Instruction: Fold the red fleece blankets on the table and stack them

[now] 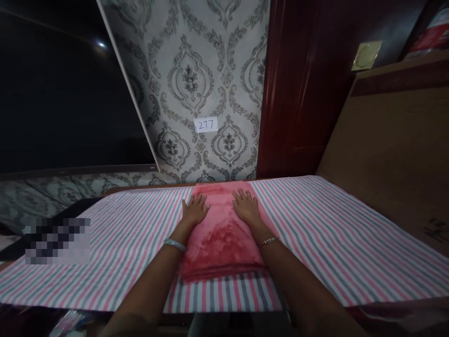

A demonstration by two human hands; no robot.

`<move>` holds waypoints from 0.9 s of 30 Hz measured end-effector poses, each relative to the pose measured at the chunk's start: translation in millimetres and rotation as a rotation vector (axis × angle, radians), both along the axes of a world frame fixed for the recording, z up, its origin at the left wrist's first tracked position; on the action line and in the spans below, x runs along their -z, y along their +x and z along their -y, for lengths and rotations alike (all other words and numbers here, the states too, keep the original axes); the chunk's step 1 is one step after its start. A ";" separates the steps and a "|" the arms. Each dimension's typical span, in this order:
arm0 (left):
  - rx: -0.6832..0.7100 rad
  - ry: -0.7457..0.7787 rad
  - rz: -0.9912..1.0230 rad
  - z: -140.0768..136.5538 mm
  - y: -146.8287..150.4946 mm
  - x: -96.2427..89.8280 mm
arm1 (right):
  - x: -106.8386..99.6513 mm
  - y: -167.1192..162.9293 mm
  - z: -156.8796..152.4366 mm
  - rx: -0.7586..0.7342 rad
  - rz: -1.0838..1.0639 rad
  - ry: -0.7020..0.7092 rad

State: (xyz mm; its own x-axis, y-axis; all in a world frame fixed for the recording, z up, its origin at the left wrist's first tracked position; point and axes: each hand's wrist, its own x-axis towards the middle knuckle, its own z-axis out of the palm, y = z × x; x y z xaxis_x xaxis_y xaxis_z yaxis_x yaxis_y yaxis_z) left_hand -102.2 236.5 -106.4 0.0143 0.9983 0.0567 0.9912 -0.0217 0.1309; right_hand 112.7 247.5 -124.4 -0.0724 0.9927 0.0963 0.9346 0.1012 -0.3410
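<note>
A folded pink-red plush blanket (224,243) lies lengthwise in the middle of a striped cloth (315,224), its layered fold showing at the near edge. My left hand (195,209) rests flat on the blanket's left side, fingers spread and pointing away from me. On the right side, my right hand (246,206) presses flat in the same way, fingers apart. Neither hand grips anything. The blanket's pile looks darker in its near half, below my hands.
A large dark screen (70,93) stands at the left. Behind is patterned wallpaper (191,82) with a paper label (206,124) reading 277. A dark red door frame (291,93) and a big cardboard box (393,154) border the right. A blurred patch covers something on the left.
</note>
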 end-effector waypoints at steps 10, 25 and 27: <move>0.289 0.007 0.019 23.9 78.9 -18.5 | -16.5 15.5 10.8 -0.029 0.010 0.012; 0.080 -0.048 -0.083 44.0 5.1 1.1 | 9.4 17.0 29.4 -0.054 0.070 0.111; 0.008 -0.037 -0.077 51.9 -7.1 -4.8 | 2.0 17.2 30.9 -0.050 0.049 0.076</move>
State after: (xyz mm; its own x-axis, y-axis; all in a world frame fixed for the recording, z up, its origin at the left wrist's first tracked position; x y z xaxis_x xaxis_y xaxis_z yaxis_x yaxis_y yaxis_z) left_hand -109.4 184.7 -101.6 0.0252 0.9995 0.0181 0.9981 -0.0262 0.0549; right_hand 129.9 216.6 -126.4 -0.1283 0.9777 0.1663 0.9431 0.1721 -0.2845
